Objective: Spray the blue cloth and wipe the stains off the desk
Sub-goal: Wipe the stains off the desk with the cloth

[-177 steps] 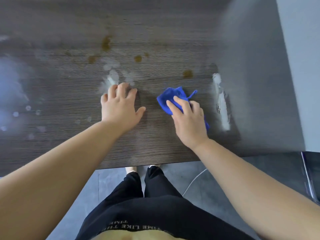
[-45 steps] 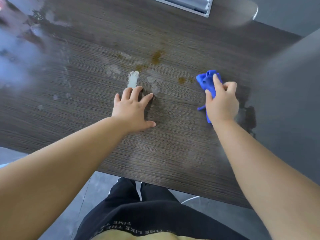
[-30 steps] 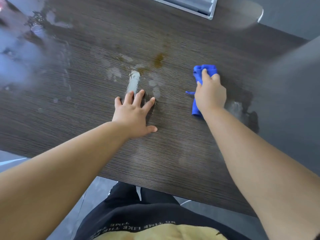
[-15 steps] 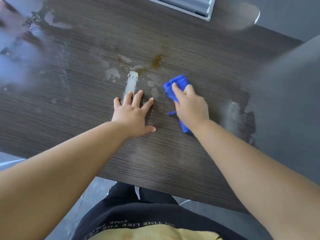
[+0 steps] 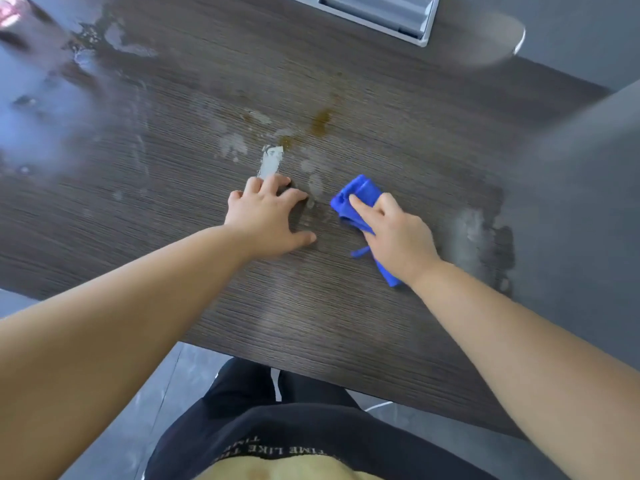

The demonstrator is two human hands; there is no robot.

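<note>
The bunched blue cloth point(image 5: 356, 195) lies on the dark wood-grain desk point(image 5: 173, 209), pressed down under my right hand point(image 5: 394, 237), whose fingers rest on top of it. My left hand point(image 5: 266, 216) lies flat on the desk just left of the cloth, fingers spread, holding nothing. A brown stain point(image 5: 320, 121) sits beyond both hands, with a smaller brown spot point(image 5: 287, 142) near it. A whitish smear point(image 5: 270, 162) runs just past my left fingertips. No spray bottle is in view.
A grey tray-like unit point(image 5: 381, 15) stands at the desk's far edge. Wet, shiny patches point(image 5: 481, 233) lie to the right of the cloth and at the far left point(image 5: 114, 39). A grey wall point(image 5: 588, 202) borders the desk's right side. My legs show below the near edge.
My right hand has slid the blue cloth from the right part of the desk leftward and nearer, close to my left hand. A brown spot on that path is gone. My left hand stayed put.
</note>
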